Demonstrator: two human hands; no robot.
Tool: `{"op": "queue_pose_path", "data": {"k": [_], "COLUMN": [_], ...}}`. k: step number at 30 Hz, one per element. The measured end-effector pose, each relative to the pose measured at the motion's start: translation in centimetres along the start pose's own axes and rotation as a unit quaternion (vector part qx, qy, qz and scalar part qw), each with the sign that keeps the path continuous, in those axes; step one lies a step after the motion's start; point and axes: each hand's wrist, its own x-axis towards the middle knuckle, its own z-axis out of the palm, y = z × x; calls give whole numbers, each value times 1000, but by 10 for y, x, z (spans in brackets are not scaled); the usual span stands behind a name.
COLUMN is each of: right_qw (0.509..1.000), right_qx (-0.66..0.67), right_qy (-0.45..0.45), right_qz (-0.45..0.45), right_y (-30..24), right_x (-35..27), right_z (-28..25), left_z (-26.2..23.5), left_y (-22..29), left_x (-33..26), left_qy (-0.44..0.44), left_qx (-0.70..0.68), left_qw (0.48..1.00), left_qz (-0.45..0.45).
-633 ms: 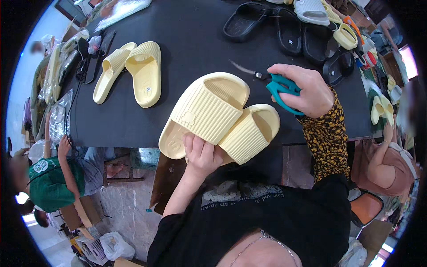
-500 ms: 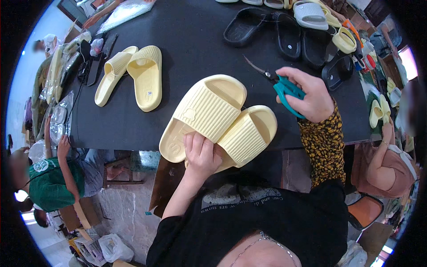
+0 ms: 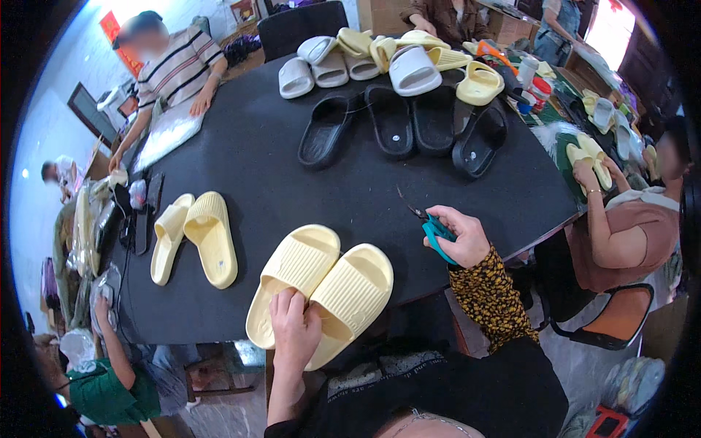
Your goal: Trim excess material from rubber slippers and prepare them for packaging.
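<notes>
Your left hand (image 3: 296,328) gripped the pair of pale yellow slippers (image 3: 321,288) at the heel end, fingers clamped on them, at the near edge of the black surface (image 3: 292,182). Your right hand (image 3: 460,237) was closed around teal scissors (image 3: 431,226), resting on the surface just beside the slippers.
</notes>
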Motion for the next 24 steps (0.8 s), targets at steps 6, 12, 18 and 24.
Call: {"op": "queue_pose_path", "data": {"k": [6,12,18,24], "right_qw": [987,913,913,889], "right_qx": [106,306,249,222], "right_qy": [121,267,323,401], "right_qz": [15,-13,-20,-19], "right_y": [34,23,32,35], "right_x": [-23,-49,-86,-107], "right_z": [2,-13,-40,-64], "left_z": [-15,7,71,151], "left_y": [10,45,100,191], "left_x": [20,78,152,238], "left_qy": [-117,-126,-129,-56], "left_qx": [-75,-84,-164,-231], "left_qw": [990,988,968,965], "left_qz": [-33,40,137,113]}}
